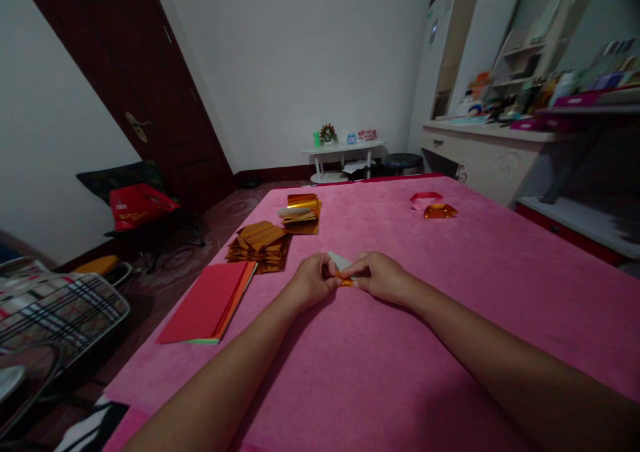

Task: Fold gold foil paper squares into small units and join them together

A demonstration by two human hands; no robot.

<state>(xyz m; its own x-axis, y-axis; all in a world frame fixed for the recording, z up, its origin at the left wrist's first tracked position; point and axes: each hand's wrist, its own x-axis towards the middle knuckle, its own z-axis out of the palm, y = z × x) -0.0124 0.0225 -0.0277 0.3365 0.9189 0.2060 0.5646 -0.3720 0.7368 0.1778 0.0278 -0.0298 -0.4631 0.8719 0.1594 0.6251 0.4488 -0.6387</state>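
Observation:
Low over the middle of the pink-covered table (380, 359), both my hands pinch one small sheet of gold foil paper (346, 282). A pale grey-white flap of the sheet shows behind the fingers, while a shiny gold folded edge faces me. My left hand (316, 277) grips its left side between thumb and fingers. On the right side, my right hand (383, 277) is closed on the same paper, its fingertips almost meeting those of the left. The fingers hide much of the sheet.
Left of my hands lie a stack of red and orange paper (205, 302), a pile of folded gold paper (263, 245) and more gold foil sheets (303, 213). A gold folded paper piece (440, 211) and a red paper ring (425, 199) sit at the far right.

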